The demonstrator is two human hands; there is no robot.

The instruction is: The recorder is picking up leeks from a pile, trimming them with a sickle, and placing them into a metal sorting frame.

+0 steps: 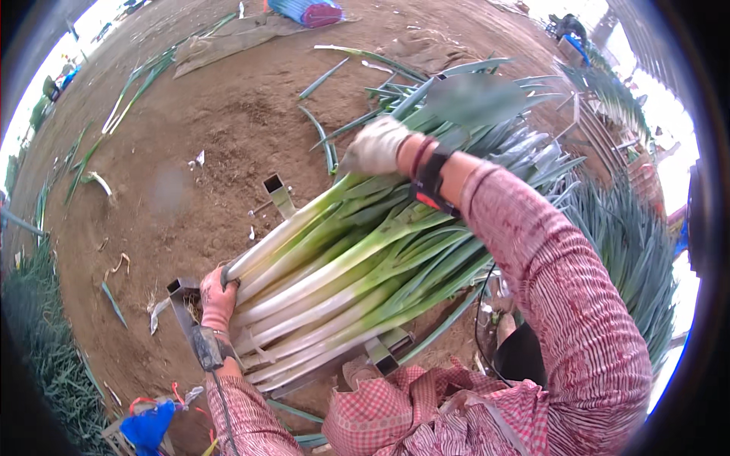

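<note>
"What lay furthest left?"

"A heap of green leaves (34, 327) along the edge, then a crumpled blue sheet (149, 427) low down, near the person's left forearm."

"And the left hand (218, 299)?"

"It wore a pink glove and was at the white ends of the leek-like stalks (334, 281). Its fingers were curled closed around the end of the outermost one, on the far side of the bundle."

"Where was the bundle itself?"

"Between the square-tube posts of a metal rack (284, 204), just above the brown soil (220, 144). The white ends pointed left, and the green tops fanned out toward the upper right."

"What about the right hand (376, 148)?"

"White glove, at the far edge of the bundle, where the stalks turned green. The fingers bent down over the leaves, but they were blurred, so I couldn't tell whether they had gripped anything or how far they were open."

"Anything beyond it?"

"A dark wristband (431, 178) on that arm, and, past the sleeve, a big pile of long leaves (627, 258) at the right."
</note>
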